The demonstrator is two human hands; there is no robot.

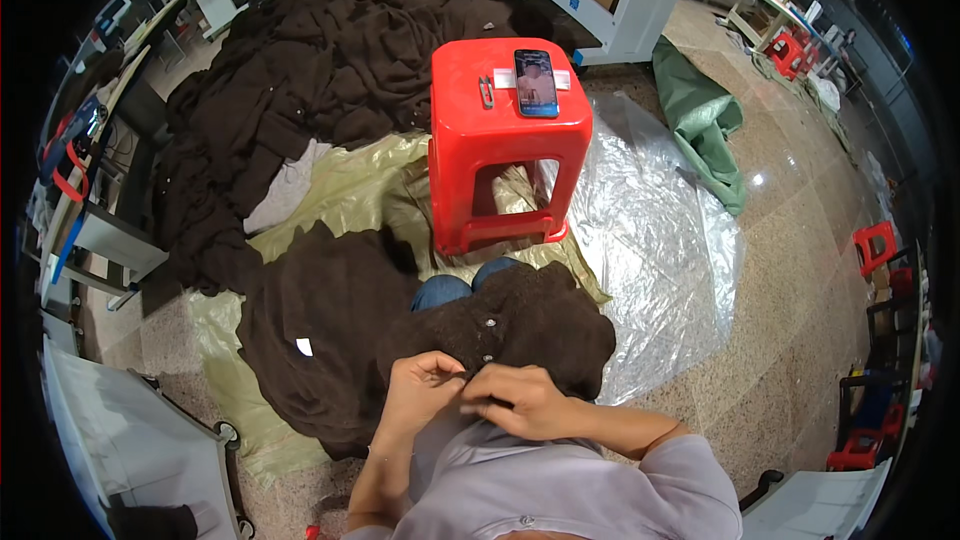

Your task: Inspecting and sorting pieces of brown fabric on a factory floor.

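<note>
A dark brown, fuzzy knitted garment (545,325) lies bunched across my lap. Two shiny buttons, an upper one (490,323) and a lower one (487,358), show along its front. At the garment's near edge, below the buttons, my two hands meet. My left hand (425,392) is closed, its thumb and fingers pinching the edge of the cloth. Beside it my right hand (518,401) has curled fingers, with the fingertips drawn together close to the left ones. Whatever small thing lies between the right fingertips is hidden.
Ahead stands a red plastic stool (510,140) bearing a phone (536,85) and small thread snips (487,92). A large heap of brown garments (320,50) covers the far left floor. Clear plastic sheeting (650,270) lies at right, with green sheeting (700,120) beyond.
</note>
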